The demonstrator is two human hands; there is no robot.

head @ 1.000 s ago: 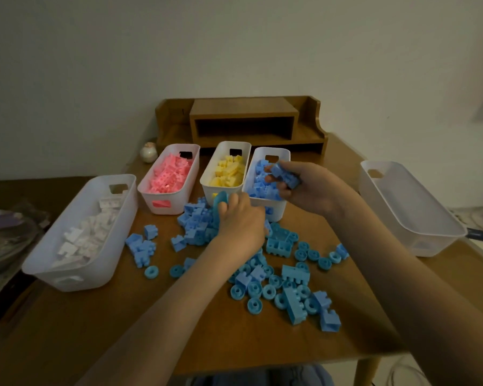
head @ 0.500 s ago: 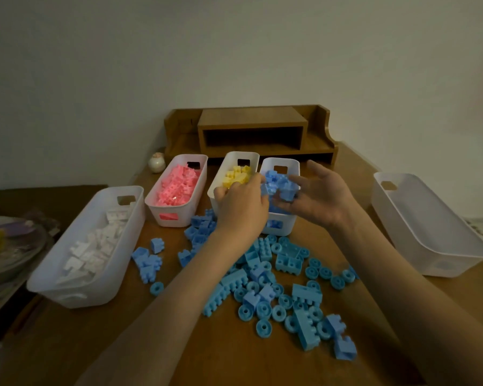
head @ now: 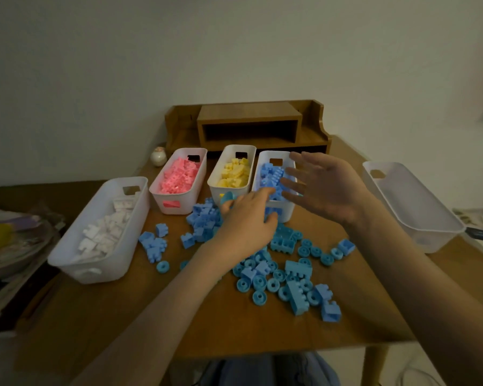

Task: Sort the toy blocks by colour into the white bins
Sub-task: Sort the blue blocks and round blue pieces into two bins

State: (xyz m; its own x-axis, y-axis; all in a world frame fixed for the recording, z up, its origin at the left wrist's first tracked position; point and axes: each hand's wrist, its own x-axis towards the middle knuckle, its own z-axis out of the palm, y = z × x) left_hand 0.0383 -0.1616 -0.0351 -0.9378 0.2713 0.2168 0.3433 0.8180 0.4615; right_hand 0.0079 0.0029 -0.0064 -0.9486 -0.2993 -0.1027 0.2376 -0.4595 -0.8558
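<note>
- Wooden table (head: 234, 330): carries every bin and block, under both hands.
- Desk shelf (head: 248, 118): stands at the far edge, beyond both hands.
- Empty white bin (head: 413, 207): lies well to the right of the right hand (head: 324, 188).
- White-block bin (head: 129, 240): lies left of the left hand (head: 246, 218), apart from it, and holds white blocks (head: 103, 235).
- Pink bin (head: 179, 203): sits beyond and left of the left hand, filled with pink blocks (head: 179, 176).
- Yellow bin (head: 215, 190): sits just beyond the left hand's fingertips, filled with yellow blocks (head: 234, 174).
- Blue bin (head: 285, 210): sits directly under the right hand's fingers and holds sorted blue blocks (head: 271, 174).
- Loose blue blocks (head: 276, 277): spread over the table around and nearer than the left hand, below the right wrist.
- Right hand: fingers straight and spread apart, holding nothing, raised above the blue bin.
- Left hand: back up on the loose pile; its fingers are hidden, so a grip cannot be confirmed.
- Small round ornament (head: 158, 156): stands beyond the pink bin.
</note>
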